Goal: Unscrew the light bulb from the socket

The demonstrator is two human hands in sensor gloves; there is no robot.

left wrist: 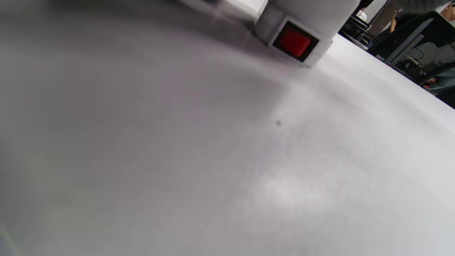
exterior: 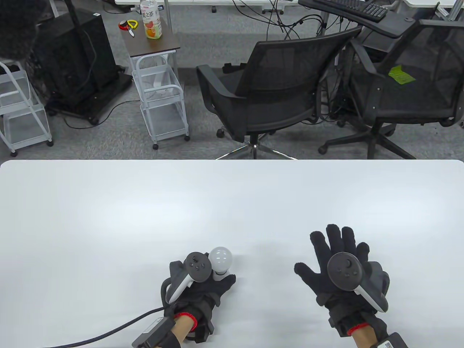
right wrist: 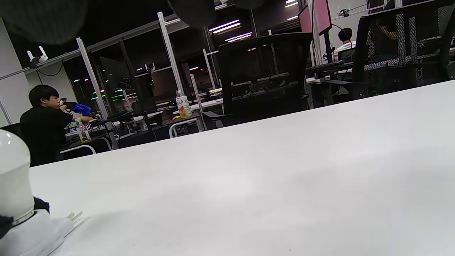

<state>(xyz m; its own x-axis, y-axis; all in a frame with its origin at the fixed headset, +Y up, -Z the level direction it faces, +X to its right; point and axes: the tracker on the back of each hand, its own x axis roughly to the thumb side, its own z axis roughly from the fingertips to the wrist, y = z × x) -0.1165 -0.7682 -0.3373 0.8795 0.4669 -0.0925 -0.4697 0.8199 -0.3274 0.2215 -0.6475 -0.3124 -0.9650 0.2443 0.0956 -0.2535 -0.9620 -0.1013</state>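
Observation:
A white round light bulb (exterior: 221, 258) stands upright in a white socket (exterior: 219, 276) near the table's front edge, left of centre. My left hand (exterior: 208, 286) grips the socket around its base; the bulb rises free above the fingers. The left wrist view shows the socket's white body with a red switch (left wrist: 294, 42). The right wrist view shows the bulb (right wrist: 12, 177) and the socket (right wrist: 33, 233) with plug prongs at the far left. My right hand (exterior: 335, 253) lies open with fingers spread, palm down, well to the right of the bulb and holding nothing.
The white table (exterior: 232, 203) stretches wide behind the hands. A black cable (exterior: 108, 330) runs from my left wrist off the front left. Two black office chairs (exterior: 268, 90) and a small cart with a bottle (exterior: 151, 21) stand beyond the far edge.

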